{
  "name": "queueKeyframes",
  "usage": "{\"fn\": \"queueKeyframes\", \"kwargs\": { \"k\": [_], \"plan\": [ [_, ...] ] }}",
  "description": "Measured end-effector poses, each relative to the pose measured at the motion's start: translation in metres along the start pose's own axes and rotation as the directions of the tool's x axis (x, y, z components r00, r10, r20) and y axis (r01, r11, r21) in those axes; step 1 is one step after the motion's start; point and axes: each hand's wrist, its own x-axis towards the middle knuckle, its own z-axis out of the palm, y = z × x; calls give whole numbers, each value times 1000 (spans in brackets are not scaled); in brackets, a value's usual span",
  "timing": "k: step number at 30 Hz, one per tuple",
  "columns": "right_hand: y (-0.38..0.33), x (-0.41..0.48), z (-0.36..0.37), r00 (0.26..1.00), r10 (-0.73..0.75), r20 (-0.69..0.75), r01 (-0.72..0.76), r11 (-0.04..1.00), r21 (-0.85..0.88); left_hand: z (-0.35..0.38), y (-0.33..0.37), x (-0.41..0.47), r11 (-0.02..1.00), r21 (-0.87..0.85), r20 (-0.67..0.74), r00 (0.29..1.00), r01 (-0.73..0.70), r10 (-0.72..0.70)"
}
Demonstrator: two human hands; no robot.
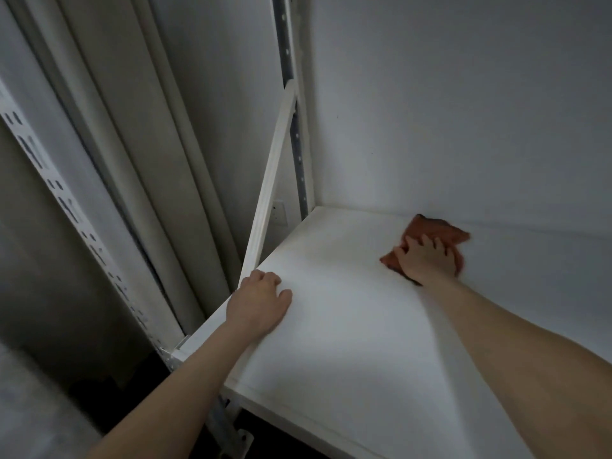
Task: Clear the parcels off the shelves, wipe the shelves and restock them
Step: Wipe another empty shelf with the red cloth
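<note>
A white shelf board [347, 326] fills the lower right of the head view, with no parcels on it. My right hand [425, 258] presses a reddish-brown cloth [433, 230] flat against the shelf near its back edge, fingers spread over the cloth. My left hand [258, 306] rests on the shelf's left edge with its fingers bent, holding nothing. Part of the cloth is hidden under my right hand.
A white slanted brace [271, 173] and a slotted metal upright [294, 104] stand at the shelf's left end. Another slotted upright [76, 213] runs down the left. A grey wall [463, 111] backs the shelf. Pale curtain folds [139, 144] hang left of it.
</note>
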Motion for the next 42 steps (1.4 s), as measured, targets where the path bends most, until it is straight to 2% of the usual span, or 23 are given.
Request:
{"fn": "queueKeyframes", "kwargs": {
  "k": [2,4,8,12,14,17,20,22,24,26,28,31,33,35,37,42],
  "plan": [
    [-11,4,5,999,48,1,-48,999,-10,6,7,16,996,-81,-11,1000,-26,26],
    [-25,9,9,999,44,10,-44,999,-7,16,13,29,995,-83,6,998,-57,58],
    [-52,25,16,998,-53,28,53,998,-13,35,18,45,995,74,4,998,-70,69],
    [-94,35,23,983,-174,60,175,985,-10,42,16,49,991,110,-21,996,-81,84],
    [-125,34,27,950,-298,94,299,954,0,41,15,50,990,117,-24,996,-81,84],
    [-175,26,37,848,-502,168,503,863,37,44,16,50,991,113,-44,996,-77,82],
    [-191,40,39,772,-599,211,596,798,85,44,14,54,991,102,-65,994,-86,93],
    [-179,61,38,769,-604,210,601,795,85,44,13,55,991,105,-40,996,-80,85],
    [-157,84,36,826,-542,157,541,839,52,43,13,55,992,105,-20,997,-73,76],
    [-127,99,30,901,-427,78,427,904,22,42,14,54,993,98,-10,997,-73,74],
    [-87,107,21,971,-239,13,239,971,31,42,14,55,993,93,-12,998,-68,69],
    [-43,115,15,996,-76,-46,77,997,16,41,15,55,994,97,-11,998,-58,60],
    [-41,107,17,1000,-8,-28,9,999,35,42,16,54,993,104,-10,998,-64,65],
    [-54,89,17,999,-35,20,35,999,15,43,17,54,990,118,-13,997,-72,74],
    [-73,62,16,985,-156,69,158,987,-11,43,16,55,989,128,-13,997,-77,79],
    [-110,-17,20,892,-414,182,421,907,1,41,17,53,991,113,-46,996,-72,77]
  ]
}}
